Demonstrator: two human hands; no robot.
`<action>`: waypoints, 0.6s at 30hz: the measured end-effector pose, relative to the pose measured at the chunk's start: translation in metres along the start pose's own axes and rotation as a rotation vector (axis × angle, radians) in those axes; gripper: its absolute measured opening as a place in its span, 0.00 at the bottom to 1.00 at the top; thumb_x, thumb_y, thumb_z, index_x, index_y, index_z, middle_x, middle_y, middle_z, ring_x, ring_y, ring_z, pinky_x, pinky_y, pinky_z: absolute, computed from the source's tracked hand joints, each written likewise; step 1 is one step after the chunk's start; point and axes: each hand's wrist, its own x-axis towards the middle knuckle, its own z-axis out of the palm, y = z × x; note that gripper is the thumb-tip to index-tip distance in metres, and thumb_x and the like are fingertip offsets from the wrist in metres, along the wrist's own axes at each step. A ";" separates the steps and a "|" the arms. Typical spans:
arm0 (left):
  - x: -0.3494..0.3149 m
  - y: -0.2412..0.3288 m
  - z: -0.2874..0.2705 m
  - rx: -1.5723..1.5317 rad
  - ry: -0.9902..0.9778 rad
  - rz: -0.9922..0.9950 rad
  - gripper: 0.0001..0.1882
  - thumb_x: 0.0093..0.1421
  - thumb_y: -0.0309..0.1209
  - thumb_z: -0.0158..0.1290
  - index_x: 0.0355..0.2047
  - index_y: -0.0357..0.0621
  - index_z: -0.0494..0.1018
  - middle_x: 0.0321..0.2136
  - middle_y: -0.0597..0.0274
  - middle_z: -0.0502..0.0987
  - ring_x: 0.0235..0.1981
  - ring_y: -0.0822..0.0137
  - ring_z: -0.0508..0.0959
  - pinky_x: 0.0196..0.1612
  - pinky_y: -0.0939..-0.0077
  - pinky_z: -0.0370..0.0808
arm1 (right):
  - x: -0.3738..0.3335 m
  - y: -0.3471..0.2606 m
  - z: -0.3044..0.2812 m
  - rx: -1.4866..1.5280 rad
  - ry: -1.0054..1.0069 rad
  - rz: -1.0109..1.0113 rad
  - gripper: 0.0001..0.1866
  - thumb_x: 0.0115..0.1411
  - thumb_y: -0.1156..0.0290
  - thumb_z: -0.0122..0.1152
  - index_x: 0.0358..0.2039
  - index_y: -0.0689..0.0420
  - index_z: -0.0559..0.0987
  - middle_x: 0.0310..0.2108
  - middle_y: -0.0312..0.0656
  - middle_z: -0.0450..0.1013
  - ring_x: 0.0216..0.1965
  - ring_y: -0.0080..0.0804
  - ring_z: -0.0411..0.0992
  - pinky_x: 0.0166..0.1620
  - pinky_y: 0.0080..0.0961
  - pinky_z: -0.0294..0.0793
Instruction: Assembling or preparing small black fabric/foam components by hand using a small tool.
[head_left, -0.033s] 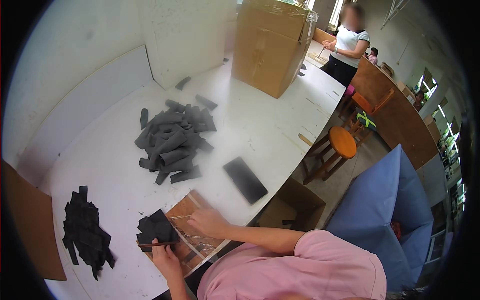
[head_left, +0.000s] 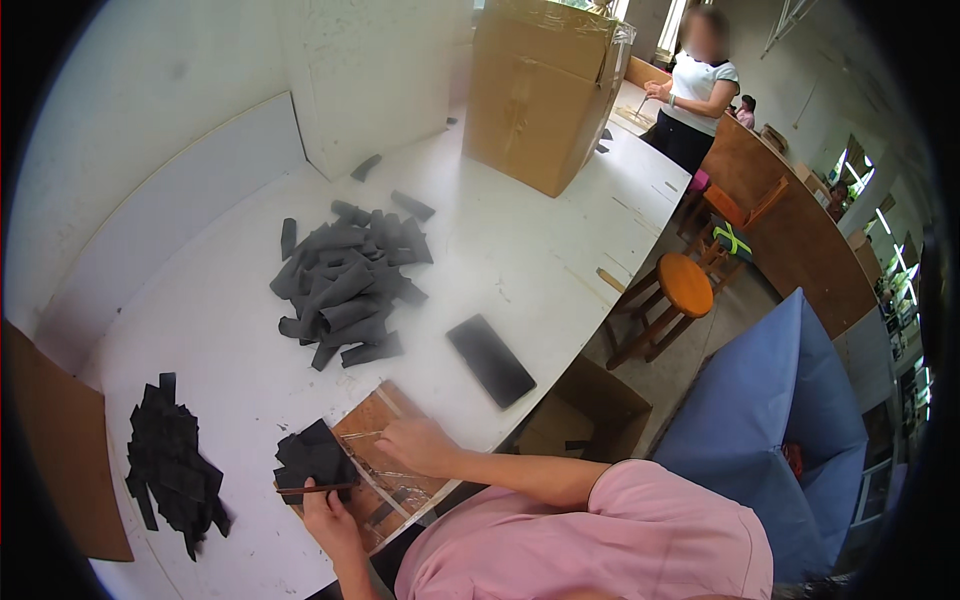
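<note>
A thin brown stick [head_left: 312, 489] lies across the near side of a small stack of black fabric pieces [head_left: 312, 455]. My left hand [head_left: 330, 520] is closed on this stick with its fingertips. The stack rests at the left end of a brown board [head_left: 385, 400] crossed by strips of clear tape. Over the board's middle is my right hand [head_left: 415, 446], its fingers drawn together. Whatever they may pinch is too small to make out.
A heap of rolled grey-black pieces [head_left: 345, 280] lies beyond the board, and flat black strips [head_left: 175, 465] are piled at left. A dark phone-like slab [head_left: 490, 360] is near the table edge. Farther off stand a large carton [head_left: 540, 100], a stool [head_left: 685, 285] and a person [head_left: 700, 90].
</note>
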 end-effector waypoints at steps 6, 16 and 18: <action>0.009 -0.006 -0.024 -0.058 0.311 -0.138 0.07 0.54 0.21 0.42 0.32 0.30 0.68 0.32 0.51 0.68 0.33 0.58 0.70 0.37 0.72 0.66 | -0.004 0.004 -0.001 0.028 0.008 0.002 0.11 0.53 0.66 0.50 0.20 0.58 0.67 0.20 0.44 0.65 0.23 0.41 0.67 0.27 0.32 0.65; -0.011 -0.047 -0.073 -0.762 0.617 -0.445 0.13 0.56 0.26 0.46 0.39 0.29 0.66 0.31 0.57 0.72 0.32 0.72 0.71 0.38 0.80 0.69 | 0.002 -0.018 -0.016 0.412 0.002 0.379 0.15 0.55 0.65 0.49 0.19 0.63 0.68 0.16 0.49 0.65 0.19 0.42 0.64 0.24 0.30 0.63; -0.020 -0.024 -0.082 -0.994 0.569 -0.484 0.13 0.54 0.26 0.49 0.39 0.31 0.66 0.31 0.58 0.71 0.31 0.73 0.71 0.35 0.82 0.69 | 0.007 -0.040 -0.034 0.544 -0.051 0.400 0.15 0.55 0.65 0.49 0.21 0.64 0.71 0.15 0.44 0.67 0.17 0.29 0.64 0.24 0.25 0.63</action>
